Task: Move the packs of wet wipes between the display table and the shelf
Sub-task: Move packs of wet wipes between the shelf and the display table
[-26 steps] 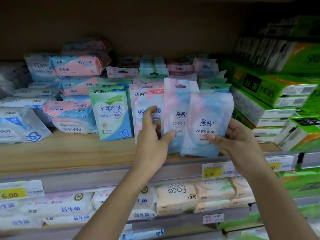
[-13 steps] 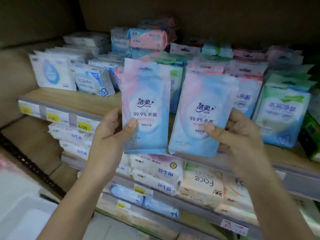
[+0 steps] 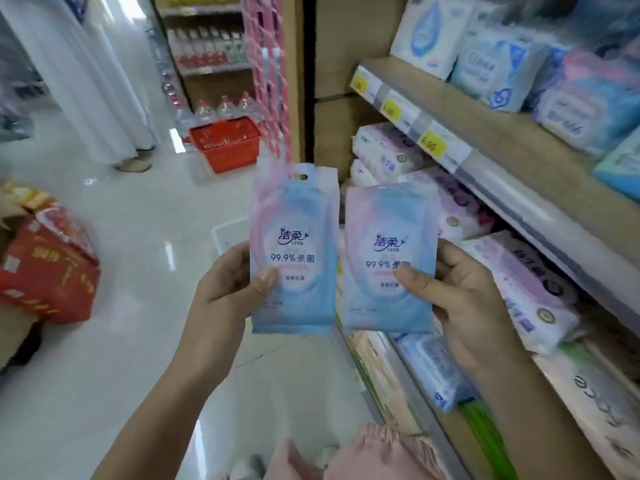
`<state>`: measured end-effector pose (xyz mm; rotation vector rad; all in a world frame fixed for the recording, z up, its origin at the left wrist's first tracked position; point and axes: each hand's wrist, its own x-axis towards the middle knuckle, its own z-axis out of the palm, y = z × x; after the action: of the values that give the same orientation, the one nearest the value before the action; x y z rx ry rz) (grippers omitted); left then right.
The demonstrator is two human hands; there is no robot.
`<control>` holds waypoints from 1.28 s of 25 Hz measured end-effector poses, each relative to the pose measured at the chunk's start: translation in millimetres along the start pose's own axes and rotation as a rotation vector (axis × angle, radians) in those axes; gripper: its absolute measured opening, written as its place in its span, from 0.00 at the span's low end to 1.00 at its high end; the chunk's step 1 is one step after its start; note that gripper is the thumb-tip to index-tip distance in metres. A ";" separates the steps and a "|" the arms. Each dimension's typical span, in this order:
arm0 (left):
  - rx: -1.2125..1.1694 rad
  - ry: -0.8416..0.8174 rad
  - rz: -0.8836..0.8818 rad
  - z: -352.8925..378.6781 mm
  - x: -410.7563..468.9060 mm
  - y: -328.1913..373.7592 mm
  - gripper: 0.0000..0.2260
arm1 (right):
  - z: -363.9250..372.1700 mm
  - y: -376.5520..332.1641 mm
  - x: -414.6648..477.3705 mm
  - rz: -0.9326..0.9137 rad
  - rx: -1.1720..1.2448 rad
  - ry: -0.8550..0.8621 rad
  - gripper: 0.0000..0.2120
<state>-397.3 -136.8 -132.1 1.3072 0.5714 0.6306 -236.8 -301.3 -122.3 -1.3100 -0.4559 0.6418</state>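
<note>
Head view. L hand [image 3: 228,289] grips L pack [image 3: 294,247], R hand [image 3: 464,299] grips R pack [image 3: 389,258]; fingers [image 3: 450,254] behind, thumbs in front. Packs upright, side by side, off shelf [image 3: 485,133], over floor [image 3: 138,341]. Step: carry, prob. to desk (unseen). Next: find desk, set packs down.

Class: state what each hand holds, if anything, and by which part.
The left hand pinches the left pack by its lower left edge, thumb in front; the right hand pinches the right pack by its lower right edge.
</note>
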 end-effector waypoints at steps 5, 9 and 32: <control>-0.043 0.403 -0.023 -116.0 -69.4 -2.3 0.12 | 123.8 45.3 12.1 0.126 -0.014 -0.340 0.21; -0.102 0.696 -0.011 -213.9 -141.0 1.8 0.11 | 243.9 87.6 -10.5 0.219 -0.038 -0.605 0.22; -0.186 1.392 -0.025 -708.4 -228.5 40.6 0.09 | 803.1 284.4 -46.5 0.492 -0.278 -1.181 0.20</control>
<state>-1059.5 197.1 -207.3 0.5083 1.5816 1.5167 -837.2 295.5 -228.1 -1.1886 -1.2165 1.8300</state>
